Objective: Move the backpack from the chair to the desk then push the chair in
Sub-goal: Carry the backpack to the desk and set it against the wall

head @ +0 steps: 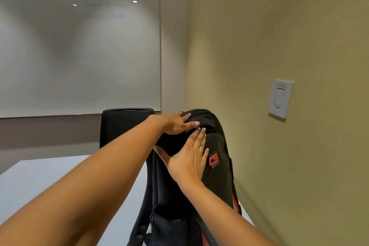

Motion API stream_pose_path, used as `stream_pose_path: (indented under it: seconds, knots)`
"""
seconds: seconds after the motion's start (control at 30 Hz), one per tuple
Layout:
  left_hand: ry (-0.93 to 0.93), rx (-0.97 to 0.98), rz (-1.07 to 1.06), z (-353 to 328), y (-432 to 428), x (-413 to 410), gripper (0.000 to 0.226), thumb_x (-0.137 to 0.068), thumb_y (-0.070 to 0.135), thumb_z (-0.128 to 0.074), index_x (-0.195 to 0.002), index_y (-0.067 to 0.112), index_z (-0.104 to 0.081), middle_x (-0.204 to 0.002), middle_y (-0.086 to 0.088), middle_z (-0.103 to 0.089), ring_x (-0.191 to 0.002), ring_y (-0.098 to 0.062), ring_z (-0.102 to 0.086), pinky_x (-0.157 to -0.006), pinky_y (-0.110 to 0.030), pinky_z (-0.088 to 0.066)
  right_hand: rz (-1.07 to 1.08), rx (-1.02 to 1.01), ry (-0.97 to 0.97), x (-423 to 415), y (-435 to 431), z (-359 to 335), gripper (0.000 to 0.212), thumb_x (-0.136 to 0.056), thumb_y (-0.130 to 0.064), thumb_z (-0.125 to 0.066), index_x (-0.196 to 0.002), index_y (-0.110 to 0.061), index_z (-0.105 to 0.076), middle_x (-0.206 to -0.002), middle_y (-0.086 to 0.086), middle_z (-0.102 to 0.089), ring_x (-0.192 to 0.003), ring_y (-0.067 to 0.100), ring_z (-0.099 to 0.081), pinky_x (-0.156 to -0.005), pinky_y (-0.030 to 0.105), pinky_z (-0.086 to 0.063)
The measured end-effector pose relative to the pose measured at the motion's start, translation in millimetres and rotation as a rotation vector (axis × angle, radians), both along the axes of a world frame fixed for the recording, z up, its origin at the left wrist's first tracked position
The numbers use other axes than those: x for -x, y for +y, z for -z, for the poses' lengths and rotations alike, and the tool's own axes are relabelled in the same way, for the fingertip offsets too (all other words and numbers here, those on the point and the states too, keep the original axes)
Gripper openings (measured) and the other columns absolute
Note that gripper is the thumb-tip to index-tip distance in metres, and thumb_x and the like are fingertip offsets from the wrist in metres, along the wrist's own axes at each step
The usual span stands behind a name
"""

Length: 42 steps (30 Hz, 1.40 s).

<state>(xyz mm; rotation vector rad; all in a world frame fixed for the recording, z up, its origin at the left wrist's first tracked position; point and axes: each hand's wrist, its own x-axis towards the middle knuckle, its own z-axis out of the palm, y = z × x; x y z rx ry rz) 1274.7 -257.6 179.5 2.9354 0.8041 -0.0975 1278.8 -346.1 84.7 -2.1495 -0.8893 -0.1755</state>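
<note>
A black backpack [179, 185] stands upright on the pale surface [50, 185], toward its right edge near the yellowish wall. It has a red "G" logo [213, 161] on its front pocket, red trim low on its right side, and black shoulder straps hanging at its left. The right hand [188, 161] lies flat on the front of the backpack, grip apart, fingers spread, a ring on one finger. The left hand [175, 124] rests farther off on the top of the backpack, grip also apart. Beyond stands a black chair [123, 126] back, a whiteboard [79, 56] behind, and a light switch [280, 99] on the right wall.
</note>
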Motion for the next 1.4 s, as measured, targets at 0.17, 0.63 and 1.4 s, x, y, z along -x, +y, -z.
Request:
stream_pose_path:
  seconds: [0.17,0.63,1.4]
  knots:
    - [0.078,-0.227,0.056,-4,-2,-16,0.068,-0.091,0.063,-0.012,-0.149,0.028,-0.002,-0.159,-0.004,0.001,-0.143,-0.028,-0.019,-0.112,-0.041,-0.024,0.032,0.067,-0.012,-2,-9,-4,0.131,-0.059,-0.086,-0.044,-0.137,-0.009,0.028,-0.151,0.009,0.027,-0.139,0.025,0.023,-0.112,0.054,0.001]
    - [0.107,-0.287,0.098,-6,-24,-58,0.071,-0.086,0.069,-0.008,-0.148,0.036,-0.003,-0.157,-0.008,-0.014,-0.142,-0.031,-0.021,-0.111,-0.044,-0.026,0.032,0.076,-0.041,-28,-36,-4,0.129,-0.066,-0.069,-0.061,-0.14,-0.009,0.026,-0.151,0.008,0.029,-0.14,0.021,0.02,-0.113,0.054,0.001]
    - [-0.31,0.004,0.157,43,-128,-150,0.067,-0.089,0.067,-0.014,-0.148,0.035,-0.004,-0.159,-0.005,0.007,-0.145,-0.031,0.003,-0.107,-0.067,-0.014,0.396,-0.013,-0.28,-168,-199,8,0.052,-0.084,-0.021,-0.058,-0.134,-0.015,-0.044,-0.14,0.003,-0.046,-0.131,0.018,-0.037,-0.108,0.033,-0.031]
